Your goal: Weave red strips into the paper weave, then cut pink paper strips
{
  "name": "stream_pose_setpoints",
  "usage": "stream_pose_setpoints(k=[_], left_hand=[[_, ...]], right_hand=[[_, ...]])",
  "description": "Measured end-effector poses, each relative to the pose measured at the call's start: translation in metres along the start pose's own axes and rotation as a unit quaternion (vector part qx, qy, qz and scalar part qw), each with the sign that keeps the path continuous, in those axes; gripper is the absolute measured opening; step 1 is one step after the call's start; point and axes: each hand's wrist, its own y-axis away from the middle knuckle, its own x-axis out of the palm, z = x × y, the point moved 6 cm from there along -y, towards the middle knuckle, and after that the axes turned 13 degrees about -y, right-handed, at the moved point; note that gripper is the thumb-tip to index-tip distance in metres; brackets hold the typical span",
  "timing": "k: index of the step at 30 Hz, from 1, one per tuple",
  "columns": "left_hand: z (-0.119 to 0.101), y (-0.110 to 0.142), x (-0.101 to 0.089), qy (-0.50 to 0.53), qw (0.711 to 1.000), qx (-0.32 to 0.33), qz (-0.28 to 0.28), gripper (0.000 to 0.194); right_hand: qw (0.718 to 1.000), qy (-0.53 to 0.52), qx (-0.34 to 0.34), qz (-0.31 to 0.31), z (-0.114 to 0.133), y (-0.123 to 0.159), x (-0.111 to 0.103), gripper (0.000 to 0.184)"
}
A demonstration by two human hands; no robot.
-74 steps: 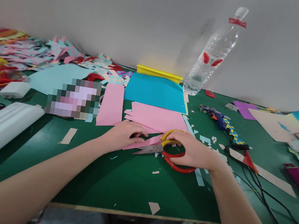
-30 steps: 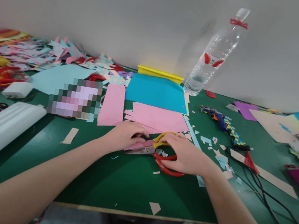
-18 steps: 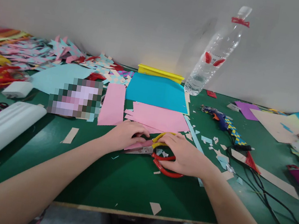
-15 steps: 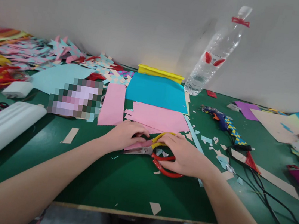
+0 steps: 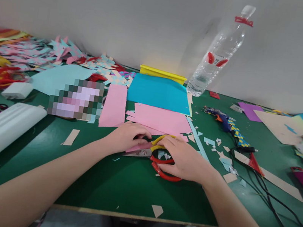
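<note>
My right hand (image 5: 186, 159) grips a pair of scissors (image 5: 163, 173) with red and yellow handles, its metal blades pointing left. My left hand (image 5: 127, 138) is closed on a small piece of pink paper (image 5: 136, 147), pinched between thumb and fingers at the blades. Part of that paper is hidden by the fingers and the scissors. Just beyond both hands lie pink sheets (image 5: 162, 119), with an upright pink strip (image 5: 114, 105) to their left. Behind them is a blue sheet (image 5: 159, 93).
A clear plastic bottle (image 5: 214, 58) leans against the wall. Paper scraps (image 5: 226, 161) and black cables (image 5: 267, 199) lie at the right. On the left are a pixelated object (image 5: 77, 100), a long white object (image 5: 1, 135) and heaped paper strips (image 5: 34, 52).
My right hand and the scissors have moved slightly left, toward the left hand. My left hand keeps its place with the pink paper.
</note>
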Motion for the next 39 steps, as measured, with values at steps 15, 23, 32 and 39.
stream_pose_setpoints(k=[15,23,32,39], left_hand=[[-0.001,-0.001,0.000,0.001,1.000,0.013,-0.006,0.019],[-0.002,-0.001,-0.002,0.006,1.000,0.007,0.006,0.019],[0.001,0.002,-0.001,0.027,0.999,0.012,-0.027,0.017],[-0.001,0.002,-0.003,0.025,0.999,0.023,-0.014,0.018]], right_hand=[[1.000,0.020,0.010,0.006,0.000,-0.002,0.004,0.037],[0.999,0.028,0.013,0.008,-0.001,-0.002,0.005,0.038],[0.999,0.002,0.025,0.036,0.004,-0.003,0.012,0.042],[0.998,-0.014,0.034,0.046,0.002,0.000,0.009,0.040]])
